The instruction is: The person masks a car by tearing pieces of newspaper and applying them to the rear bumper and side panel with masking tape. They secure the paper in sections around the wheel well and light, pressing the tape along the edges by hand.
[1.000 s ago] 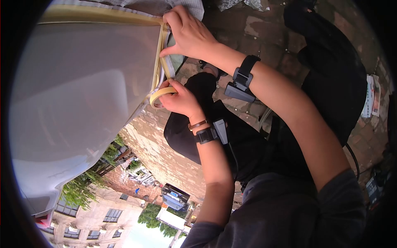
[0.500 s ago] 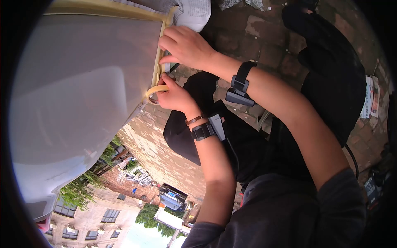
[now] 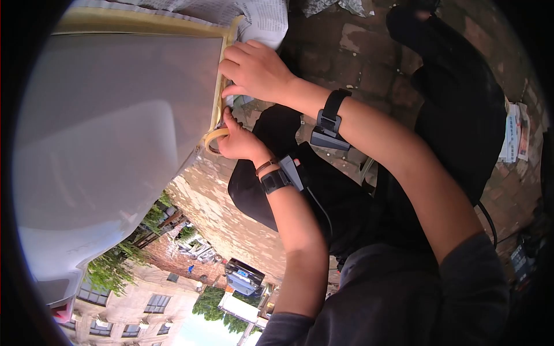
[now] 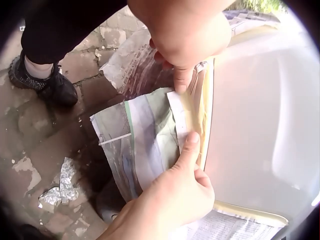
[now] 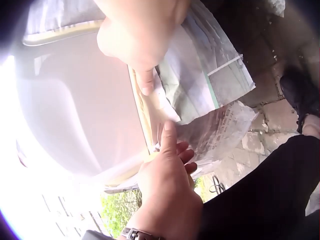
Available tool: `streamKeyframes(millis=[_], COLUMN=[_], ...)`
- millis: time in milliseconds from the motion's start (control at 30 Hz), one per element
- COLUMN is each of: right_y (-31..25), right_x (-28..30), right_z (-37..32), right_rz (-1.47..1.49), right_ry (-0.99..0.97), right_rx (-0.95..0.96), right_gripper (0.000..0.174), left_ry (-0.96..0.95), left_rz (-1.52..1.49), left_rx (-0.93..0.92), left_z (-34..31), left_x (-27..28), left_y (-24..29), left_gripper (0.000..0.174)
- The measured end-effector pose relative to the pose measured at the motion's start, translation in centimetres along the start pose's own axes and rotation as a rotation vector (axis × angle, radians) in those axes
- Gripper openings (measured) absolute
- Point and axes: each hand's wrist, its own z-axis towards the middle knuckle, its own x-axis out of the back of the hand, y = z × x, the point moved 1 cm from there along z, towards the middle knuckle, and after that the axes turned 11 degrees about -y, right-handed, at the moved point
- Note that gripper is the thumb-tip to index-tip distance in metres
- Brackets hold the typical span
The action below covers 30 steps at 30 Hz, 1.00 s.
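Observation:
In the head view, the upper, left hand (image 3: 259,69) grips the edge of a printed sheet, its thumb below its curled fingers. The left wrist view shows its thumb on the pale strip beside the sheet (image 4: 142,145). The lower, right hand (image 3: 239,143) holds a yellow tape roll (image 3: 208,141), thumb raised towards the panel edge. Yellow tape (image 4: 205,95) runs along the edge of the smooth pale panel (image 3: 109,92). In the right wrist view, the right hand (image 5: 167,182) has its thumb on the strip's lower end, fingers curled; the roll is mostly hidden there.
More newspaper (image 3: 268,20) hangs at the panel's upper corner. Crumpled foil (image 4: 62,185) lies on the brick ground. The person's dark-clothed legs are beside the hands. Folded papers (image 3: 513,135), a distant vehicle (image 3: 242,277) and a building are also visible.
The left hand has moved down from the upper corner, closer to the right hand. The right hand has shifted slightly left and down with the roll, and the tape stretch between the hands is shorter.

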Motion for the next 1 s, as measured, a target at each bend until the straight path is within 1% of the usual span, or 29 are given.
streamKeyframes(millis=[33, 67, 133, 167, 200, 267, 300, 333, 400, 467, 500, 533, 567, 600, 633, 667, 700, 733, 800, 833, 867, 933, 1000], right_y=[0.5, 0.9, 2.3, 2.2, 2.4, 3.2, 3.1, 3.1, 2.6, 2.2, 2.1, 2.1, 2.3, 2.5, 2.7, 2.9, 3.1, 3.0, 2.9, 2.9, 2.8, 2.2, 1.3], right_x=[0.1, 0.4, 1.0, 0.7, 1.3, 3.0, 4.2, 4.8, 5.9, 6.0, 5.7, 5.3, 5.0, 4.8, 4.5, 4.0, 3.7, 3.6, 3.3, 3.0, 3.1, 4.1, 5.7], right_z=[0.2, 0.3, 0.3, 0.8, 1.0, 1.4, 1.3, 1.2, 0.2, -1.0, -1.7, -2.4, -3.3, -4.1, -5.0, -5.9, -6.7, -7.3, -8.8, -9.3, -9.7, -9.7, -9.9], right_rz=[0.004, 0.003, -0.045, -0.053, -0.065, 0.106, 0.16, 0.143, 0.318, 0.353, 0.434, 0.516, 0.484, 0.479, 0.552, 0.627, 0.687, 0.681, 0.684, 0.684, 0.681, 0.667, 0.62], right_ry=[0.012, 0.017, 0.025, 0.113, 0.128, 0.154, 0.17, 0.189, 0.261, 0.289, 0.316, 0.34, 0.313, 0.314, 0.326, 0.34, 0.334, 0.344, 0.222, 0.191, 0.2, 0.185, 0.163], right_rx=[0.044, 0.054, -0.048, -0.061, -0.048, -0.27, -0.296, -0.291, -0.402, -0.408, -0.474, -0.538, -0.579, -0.573, -0.661, -0.752, -0.8, -0.801, -0.867, -0.923, -0.926, -0.921, -0.932], right_gripper=[0.041, 0.041, 0.034, 0.031, 0.031, 0.028, 0.025, 0.025, 0.025, 0.022, 0.02, 0.019, 0.018, 0.018, 0.018, 0.019, 0.019, 0.019, 0.018, 0.018, 0.018, 0.018, 0.017], left_ry=[0.004, 0.01, -0.021, -0.066, -0.065, -0.25, -0.379, -0.394, -0.702, -0.755, -0.792, -0.795, -0.834, -0.872, -0.952, -0.954, -0.953, -0.956, -0.945, -1.016, -1.025, -1.068, -1.006], left_rz=[0.004, -0.003, 0.01, -0.017, -0.034, -0.245, -0.329, -0.342, -0.785, -0.814, -0.835, -0.839, -0.841, -0.845, -0.813, -0.817, -0.782, -0.745, -0.66, -0.591, -0.589, -0.393, -0.358], left_rx=[0.016, 0.011, 0.115, 0.109, 0.095, 0.137, 0.181, 0.164, 0.331, 0.318, 0.315, 0.312, 0.264, 0.215, 0.133, 0.13, 0.048, -0.035, -0.046, -0.046, -0.049, -0.094, -0.101], left_z=[0.1, 0.4, 1.1, 1.8, 1.3, -0.4, -1.1, -1.9, -3.9, -4.8, -5.2, -5.4, -5.2, -4.9, -3.9, -3.2, -3.0, -2.4, -0.9, -0.7, -1.1, -1.6, -3.4], left_x=[0.1, 0.3, 0.4, 1.1, 1.3, 1.5, 1.6, 1.7, 1.4, 1.2, 1.3, 1.4, 1.3, 1.1, 0.8, 0.5, 0.2, -0.5, -2.0, -2.6, -2.5, -2.6, -1.9], left_y=[-0.2, -0.8, -2.4, -3.3, -2.5, -1.0, -0.9, -1.3, -1.4, -0.1, 0.4, 1.8, 3.2, 4.4, 5.1, 5.7, 7.5, 8.7, 9.6, 10.0, 10.2, 10.1, 8.9], left_gripper=[0.039, 0.039, 0.038, 0.036, 0.036, 0.034, 0.034, 0.034, 0.037, 0.036, 0.036, 0.036, 0.035, 0.034, 0.035, 0.035, 0.037, 0.04, 0.051, 0.054, 0.054, 0.057, 0.038])
